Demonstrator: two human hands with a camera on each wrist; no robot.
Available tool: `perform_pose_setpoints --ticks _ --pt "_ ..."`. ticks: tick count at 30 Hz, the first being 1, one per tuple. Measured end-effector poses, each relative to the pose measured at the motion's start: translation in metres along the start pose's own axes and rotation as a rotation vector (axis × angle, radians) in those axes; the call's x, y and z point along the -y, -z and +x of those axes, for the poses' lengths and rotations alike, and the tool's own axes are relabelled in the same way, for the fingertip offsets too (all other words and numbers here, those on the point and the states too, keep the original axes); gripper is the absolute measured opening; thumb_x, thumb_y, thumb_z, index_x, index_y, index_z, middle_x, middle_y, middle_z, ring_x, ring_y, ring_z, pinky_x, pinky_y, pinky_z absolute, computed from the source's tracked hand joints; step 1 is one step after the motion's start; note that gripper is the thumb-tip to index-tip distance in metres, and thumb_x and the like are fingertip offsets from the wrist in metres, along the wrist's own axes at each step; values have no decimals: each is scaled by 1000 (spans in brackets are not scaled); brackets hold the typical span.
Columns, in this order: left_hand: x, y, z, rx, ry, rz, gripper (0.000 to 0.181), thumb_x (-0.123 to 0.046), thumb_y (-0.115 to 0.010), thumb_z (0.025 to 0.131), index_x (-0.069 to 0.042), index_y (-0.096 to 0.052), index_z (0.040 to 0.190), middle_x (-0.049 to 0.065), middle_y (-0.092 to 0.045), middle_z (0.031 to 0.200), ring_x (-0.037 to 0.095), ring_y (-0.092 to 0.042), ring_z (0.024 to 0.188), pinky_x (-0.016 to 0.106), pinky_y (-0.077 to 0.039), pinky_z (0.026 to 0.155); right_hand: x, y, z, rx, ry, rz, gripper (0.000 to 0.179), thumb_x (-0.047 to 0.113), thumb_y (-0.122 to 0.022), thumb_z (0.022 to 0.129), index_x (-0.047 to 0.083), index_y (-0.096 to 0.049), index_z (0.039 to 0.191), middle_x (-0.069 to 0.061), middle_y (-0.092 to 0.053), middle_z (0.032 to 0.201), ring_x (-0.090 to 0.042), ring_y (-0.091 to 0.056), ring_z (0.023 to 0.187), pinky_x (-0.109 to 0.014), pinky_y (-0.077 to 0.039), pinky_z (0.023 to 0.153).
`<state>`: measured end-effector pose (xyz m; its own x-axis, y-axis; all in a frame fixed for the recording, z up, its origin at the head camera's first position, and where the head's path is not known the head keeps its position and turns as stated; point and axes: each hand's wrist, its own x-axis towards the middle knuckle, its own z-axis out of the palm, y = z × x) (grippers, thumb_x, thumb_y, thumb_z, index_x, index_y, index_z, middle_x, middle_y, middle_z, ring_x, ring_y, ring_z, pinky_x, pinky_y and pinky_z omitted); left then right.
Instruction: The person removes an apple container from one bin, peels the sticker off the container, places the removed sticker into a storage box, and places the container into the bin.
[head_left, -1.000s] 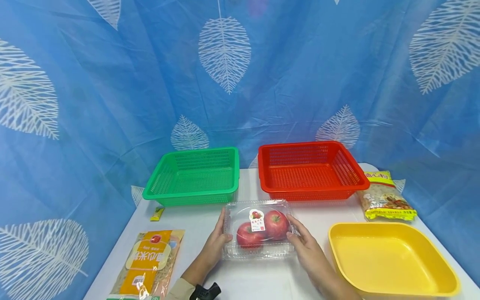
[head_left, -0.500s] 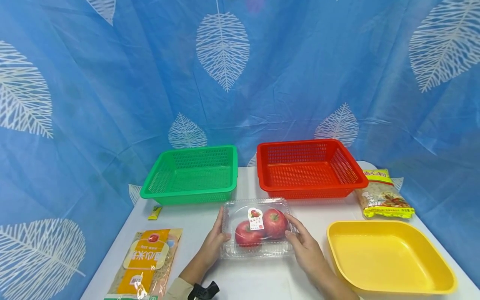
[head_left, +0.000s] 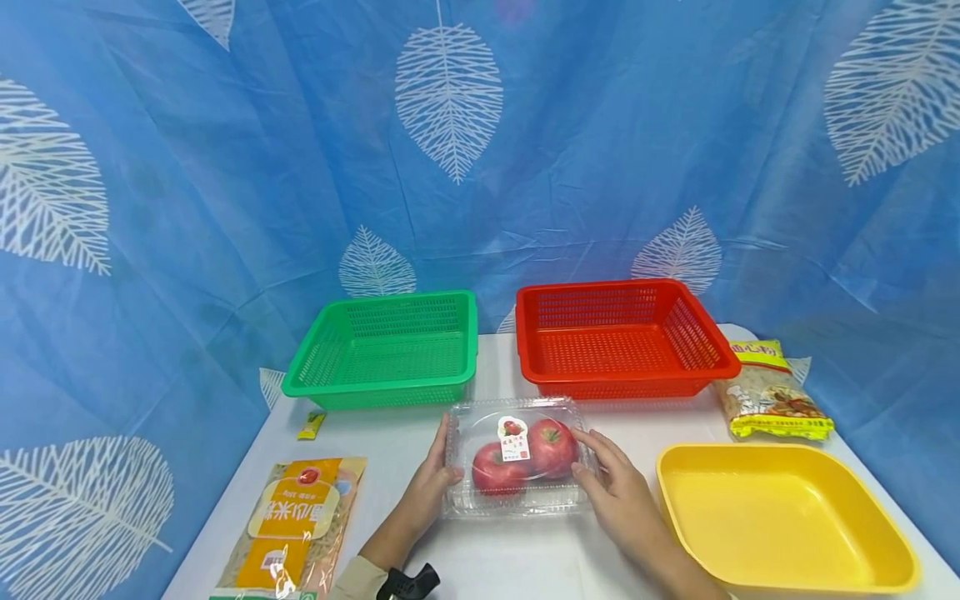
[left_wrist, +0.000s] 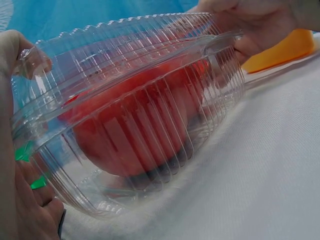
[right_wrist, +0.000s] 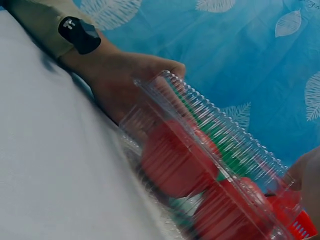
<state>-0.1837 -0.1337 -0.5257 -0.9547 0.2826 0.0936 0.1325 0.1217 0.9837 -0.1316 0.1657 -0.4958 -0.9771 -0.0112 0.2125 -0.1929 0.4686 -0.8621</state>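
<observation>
A clear plastic clamshell box (head_left: 517,496) with two red apples (head_left: 551,448) inside lies in the middle of the white table, its lid down. A small white label (head_left: 514,439) is on the lid. My left hand (head_left: 429,483) grips the box's left end; in the left wrist view its thumb lies over the lid edge and its fingers (left_wrist: 37,200) are low at the side. At the right end my right hand (head_left: 618,492) holds the box, thumb on the near part and fingers on the side. Part of its grip is hidden in the right wrist view.
Behind the box stand a green basket (head_left: 378,396) and a red basket (head_left: 630,388). To the right are a yellow tray (head_left: 780,512) and a yellow-ended food bag (head_left: 772,392). An orange-labelled bag (head_left: 292,525) and a small yellow packet (head_left: 311,426) lie at left.
The box and left hand stay in place. The right hand's fingers have shifted slightly at the box's right side. The whole head view moves a little.
</observation>
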Motion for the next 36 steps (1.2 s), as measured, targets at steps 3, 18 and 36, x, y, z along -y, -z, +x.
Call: perform_pose_setpoints --ticks 3,18,36 --pt "0 0 0 2 1 1 91 -8 -46 92 -9 0 170 13 5 174 37 6 158 61 -4 121 1 3 1 -14 40 -59 49 20 -73 101 16 -61 149 -24 -42 160 -47 -47 139 -53 -44 105" --pt "0 1 0 13 -2 -3 89 -9 -44 94 -12 1 170 11 5 175 36 6 158 60 -5 121 11 9 6 -161 255 -194 44 12 -83 91 5 -72 133 -17 -60 146 -42 -58 130 -62 -44 105" --pt "0 1 -2 23 -17 -4 90 -10 -47 94 -10 0 170 16 6 174 40 7 157 62 -3 120 18 9 15 -190 419 -281 46 10 -86 85 -3 -72 127 -15 -69 133 -35 -65 123 -52 -47 101"
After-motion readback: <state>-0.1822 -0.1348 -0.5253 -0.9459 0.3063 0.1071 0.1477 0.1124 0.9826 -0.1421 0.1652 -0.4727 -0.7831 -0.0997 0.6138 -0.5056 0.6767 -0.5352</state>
